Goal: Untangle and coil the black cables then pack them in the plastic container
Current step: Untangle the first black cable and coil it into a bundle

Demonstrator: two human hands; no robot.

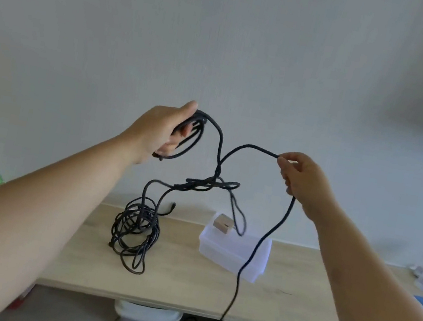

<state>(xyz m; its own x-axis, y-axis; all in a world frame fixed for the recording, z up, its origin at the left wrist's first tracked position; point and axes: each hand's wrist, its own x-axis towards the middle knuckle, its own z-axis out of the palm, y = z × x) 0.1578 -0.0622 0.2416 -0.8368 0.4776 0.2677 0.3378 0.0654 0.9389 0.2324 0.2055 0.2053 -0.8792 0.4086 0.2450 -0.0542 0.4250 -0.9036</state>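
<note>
Both hands [304, 181] raised, black cables [136, 227] — knotted

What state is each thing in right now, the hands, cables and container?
Left hand: raised, closed around a few coiled loops.
Right hand: raised, pinching a strand.
Black cable: knotted in mid-air between the hands.
Black cable pile: tangled on the table.
Translucent plastic container: lid on, small beige block on top.
</note>
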